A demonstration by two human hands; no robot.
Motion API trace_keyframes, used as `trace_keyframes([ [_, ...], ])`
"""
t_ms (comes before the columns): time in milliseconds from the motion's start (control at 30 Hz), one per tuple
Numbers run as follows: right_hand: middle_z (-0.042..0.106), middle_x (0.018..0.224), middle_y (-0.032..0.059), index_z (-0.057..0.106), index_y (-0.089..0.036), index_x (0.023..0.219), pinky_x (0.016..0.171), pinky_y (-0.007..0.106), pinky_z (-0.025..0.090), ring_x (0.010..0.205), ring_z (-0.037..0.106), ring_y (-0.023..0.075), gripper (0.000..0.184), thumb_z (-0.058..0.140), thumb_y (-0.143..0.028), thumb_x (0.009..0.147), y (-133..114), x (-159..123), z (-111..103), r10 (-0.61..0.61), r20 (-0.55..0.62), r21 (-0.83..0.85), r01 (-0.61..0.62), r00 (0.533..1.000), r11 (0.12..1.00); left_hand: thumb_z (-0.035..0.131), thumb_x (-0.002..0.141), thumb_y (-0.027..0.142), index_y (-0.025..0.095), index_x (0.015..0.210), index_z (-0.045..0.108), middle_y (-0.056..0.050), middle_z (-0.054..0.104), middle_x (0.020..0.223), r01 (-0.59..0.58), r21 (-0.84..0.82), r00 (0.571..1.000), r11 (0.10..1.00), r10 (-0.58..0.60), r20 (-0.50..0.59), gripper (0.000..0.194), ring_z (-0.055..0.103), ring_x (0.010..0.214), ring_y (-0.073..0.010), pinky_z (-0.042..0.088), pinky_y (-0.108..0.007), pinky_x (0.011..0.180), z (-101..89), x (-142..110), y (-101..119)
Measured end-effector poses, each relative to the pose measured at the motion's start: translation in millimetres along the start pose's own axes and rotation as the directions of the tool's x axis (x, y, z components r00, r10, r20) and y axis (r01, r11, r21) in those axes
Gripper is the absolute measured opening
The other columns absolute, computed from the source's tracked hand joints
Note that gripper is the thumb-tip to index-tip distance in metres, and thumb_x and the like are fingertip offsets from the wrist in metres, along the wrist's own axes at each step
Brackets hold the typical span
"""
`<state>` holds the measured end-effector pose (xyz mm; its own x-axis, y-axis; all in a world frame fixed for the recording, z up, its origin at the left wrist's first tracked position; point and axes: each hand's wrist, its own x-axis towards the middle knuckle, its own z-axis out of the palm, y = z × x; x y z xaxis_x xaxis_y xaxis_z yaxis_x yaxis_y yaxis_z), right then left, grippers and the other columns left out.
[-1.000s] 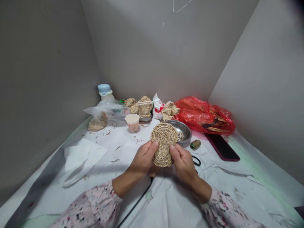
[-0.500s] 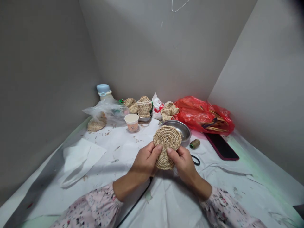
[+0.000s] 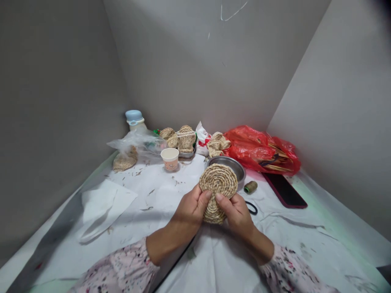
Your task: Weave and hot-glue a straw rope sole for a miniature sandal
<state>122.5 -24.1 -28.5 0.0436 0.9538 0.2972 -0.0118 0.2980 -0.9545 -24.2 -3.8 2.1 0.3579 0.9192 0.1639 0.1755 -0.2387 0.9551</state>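
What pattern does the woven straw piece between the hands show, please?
The straw piece shows a coiled spiral, best in the head view.

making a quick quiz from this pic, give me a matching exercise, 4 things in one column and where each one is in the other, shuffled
Things
1 coiled straw piece
2 steel bowl
3 red plastic bag
4 spool of thread

Places
A furthest back of the four
B just right of the steel bowl
C held by the left hand and right hand
D partly behind the coiled straw piece

Pairs: 1C, 2D, 3A, 4B

Left hand (image 3: 190,212) and right hand (image 3: 234,215) close together, both curled inward.
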Motion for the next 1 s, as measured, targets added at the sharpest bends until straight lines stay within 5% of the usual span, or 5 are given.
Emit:
trace_keyframes([
  [300,0.074,0.088,0.0083,0.073,-0.016,0.097,0.076,0.031,0.055,0.084,0.068,0.0233,0.035,0.058,-0.047,0.089,-3,2,-2,0.031,0.076,-0.034,-0.028,0.997,0.999,0.045,0.092,0.047,0.018,0.090,0.060,-0.005,0.068,0.083,0.018,0.023,1.000,1.000,-0.019,0.025,0.033,0.058,0.073,-0.0194,0.045,-0.028,0.064,-3.8,-1,-1],
  [667,0.075,0.087,0.0088,0.073,-0.014,0.096,0.073,0.031,0.055,0.081,0.069,0.0232,0.035,0.055,-0.043,0.093,-8,1,1,0.034,0.023,-0.111,-0.032,0.999,0.993,0.038,0.094,0.043,0.022,0.070,0.047,0.000,0.052,0.065,0.012,0.325,0.998,0.946,0.007,-0.056,0.033,0.049,0.065,-0.0191,0.036,-0.031,0.062,-4.7,3,1],
  [833,0.073,0.079,0.0075,0.073,-0.014,0.085,0.070,0.029,0.054,0.076,0.068,0.0222,0.034,0.052,-0.039,0.093,-7,1,4,-0.040,-0.019,-0.231,0.035,0.999,0.972,0.039,0.094,0.043,0.020,0.083,0.052,-0.004,0.057,0.080,-0.088,0.406,0.990,0.910,0.124,-0.062,0.029,0.054,0.076,-0.0213,0.041,-0.034,0.070,-2.6,-2,0],
  [1000,0.074,0.079,0.0062,0.072,-0.016,0.084,0.069,0.029,0.053,0.072,0.067,0.0209,0.025,0.056,-0.034,0.090,-2,-2,9,-0.130,-0.060,-0.327,0.103,0.990,0.939,0.059,0.081,0.038,0.016,0.100,0.053,-0.009,0.057,0.096,-0.179,0.399,0.975,0.899,0.217,-0.051,0.030,0.055,0.090,-0.0253,0.046,-0.041,0.082,3.8,-10,6],
])
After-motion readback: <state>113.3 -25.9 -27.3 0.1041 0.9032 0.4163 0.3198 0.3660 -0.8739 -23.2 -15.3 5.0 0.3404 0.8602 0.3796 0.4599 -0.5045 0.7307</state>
